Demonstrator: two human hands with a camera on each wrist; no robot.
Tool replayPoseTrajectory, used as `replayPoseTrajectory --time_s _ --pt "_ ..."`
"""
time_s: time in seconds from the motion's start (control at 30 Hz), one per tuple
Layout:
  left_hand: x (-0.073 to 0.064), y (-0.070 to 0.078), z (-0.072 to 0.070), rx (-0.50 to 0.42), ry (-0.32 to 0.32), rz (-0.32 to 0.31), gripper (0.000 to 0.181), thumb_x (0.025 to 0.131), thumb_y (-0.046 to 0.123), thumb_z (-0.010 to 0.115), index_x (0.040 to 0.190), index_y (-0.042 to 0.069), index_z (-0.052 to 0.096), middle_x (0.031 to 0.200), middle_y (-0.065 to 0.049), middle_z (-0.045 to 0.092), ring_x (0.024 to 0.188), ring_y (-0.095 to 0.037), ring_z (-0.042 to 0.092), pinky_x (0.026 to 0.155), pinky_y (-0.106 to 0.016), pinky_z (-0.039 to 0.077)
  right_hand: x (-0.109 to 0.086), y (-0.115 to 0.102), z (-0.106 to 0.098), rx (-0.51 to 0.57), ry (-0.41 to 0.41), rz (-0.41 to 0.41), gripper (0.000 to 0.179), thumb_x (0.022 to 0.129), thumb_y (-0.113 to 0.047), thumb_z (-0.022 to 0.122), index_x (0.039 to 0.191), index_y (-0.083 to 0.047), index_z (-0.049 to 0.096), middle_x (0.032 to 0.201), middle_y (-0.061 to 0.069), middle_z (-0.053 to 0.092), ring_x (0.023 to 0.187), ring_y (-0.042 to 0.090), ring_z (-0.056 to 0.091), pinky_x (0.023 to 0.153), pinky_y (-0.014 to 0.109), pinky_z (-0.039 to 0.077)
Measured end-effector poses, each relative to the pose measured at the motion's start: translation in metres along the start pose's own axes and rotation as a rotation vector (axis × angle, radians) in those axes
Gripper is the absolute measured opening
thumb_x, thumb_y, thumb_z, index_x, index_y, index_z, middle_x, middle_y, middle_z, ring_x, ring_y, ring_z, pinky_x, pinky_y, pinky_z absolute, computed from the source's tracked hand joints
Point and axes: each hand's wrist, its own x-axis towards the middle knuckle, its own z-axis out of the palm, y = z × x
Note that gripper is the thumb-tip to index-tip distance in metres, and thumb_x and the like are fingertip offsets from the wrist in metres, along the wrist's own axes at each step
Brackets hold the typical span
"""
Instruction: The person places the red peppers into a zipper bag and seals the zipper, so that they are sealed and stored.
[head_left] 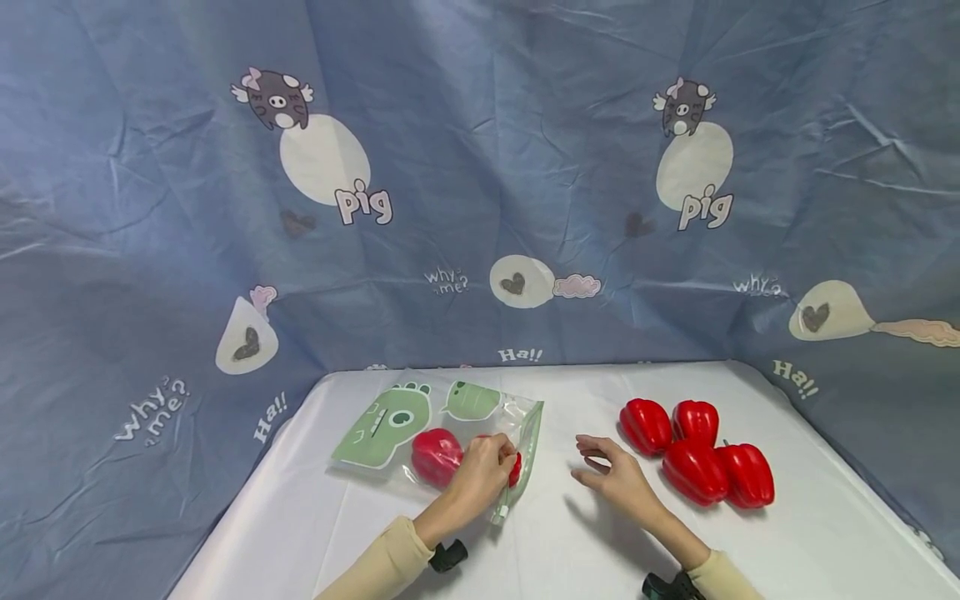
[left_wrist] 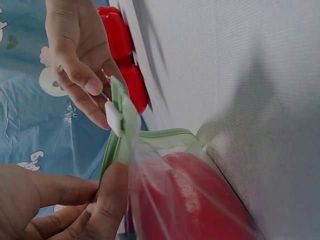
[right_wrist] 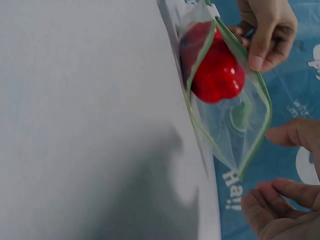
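A clear zip bag point(head_left: 390, 479) with green monster prints and a green-edged mouth lies on the white table. Inside it are red bell peppers point(head_left: 437, 457), one of them close to the mouth. My left hand point(head_left: 483, 471) pinches the bag's upper edge between thumb and fingers, and the mouth gapes in the right wrist view. A white slider point(left_wrist: 114, 118) sits on the green zip strip. My right hand point(head_left: 611, 475) hovers to the right of the mouth, fingers spread from the thumb and holding nothing.
Several red bell peppers point(head_left: 693, 471) lie grouped at the right of the white table point(head_left: 555, 550). Behind the table hangs a blue cloth point(head_left: 450, 167) with pig prints. Dark wrist cameras sit below both hands.
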Motion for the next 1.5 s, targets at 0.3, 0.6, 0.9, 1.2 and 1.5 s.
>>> replayPoseTrajectory --time_s 0.3,0.6,0.9,1.2,1.5 --pt "-0.004 0.0 0.001 0.006 -0.007 -0.019 0.006 0.083 -0.001 0.064 0.078 0.001 0.066 0.063 0.0 0.059 0.057 -0.003 0.047 0.052 -0.017 0.042 -0.008 0.003 -0.024 -0.071 0.014 0.002 0.054 0.078 -0.011 0.079 0.126 -0.001 0.058 0.124 0.018 0.062 0.113 0.033 0.059 0.094 0.038 0.049" --pt "-0.004 0.0 0.001 -0.001 -0.015 -0.032 0.005 0.083 -0.001 0.064 0.079 0.001 0.067 0.064 -0.001 0.06 0.057 -0.003 0.047 0.052 -0.017 0.043 -0.017 0.005 -0.05 -0.192 0.066 -0.005 0.056 0.079 -0.017 0.078 0.129 -0.004 0.056 0.126 0.015 0.062 0.113 0.032 0.061 0.093 0.04 0.049" --pt "-0.003 -0.001 0.002 -0.006 -0.022 -0.035 0.005 0.083 -0.001 0.064 0.08 0.001 0.067 0.066 -0.003 0.061 0.058 -0.004 0.048 0.051 -0.017 0.043 -0.026 0.003 -0.082 -0.281 0.116 0.056 0.061 0.081 -0.027 0.077 0.133 -0.005 0.053 0.13 0.017 0.059 0.117 0.035 0.059 0.094 0.046 0.048" --pt "-0.002 0.001 0.0 -0.012 -0.024 -0.032 0.005 0.083 -0.002 0.064 0.079 0.001 0.066 0.062 0.0 0.058 0.057 -0.004 0.047 0.051 -0.018 0.042 -0.035 0.001 -0.11 -0.303 0.144 0.083 0.063 0.084 -0.032 0.073 0.136 -0.005 0.049 0.135 0.016 0.055 0.121 0.035 0.053 0.084 0.007 0.045" --pt "0.0 0.001 -0.002 -0.001 -0.015 -0.041 0.005 0.083 -0.001 0.064 0.08 0.002 0.067 0.065 -0.002 0.062 0.058 -0.005 0.049 0.053 -0.018 0.043 -0.043 -0.003 -0.142 -0.364 0.227 0.189 0.071 0.085 -0.042 0.07 0.14 -0.004 0.045 0.138 0.02 0.051 0.122 0.036 0.049 0.076 -0.001 0.039"
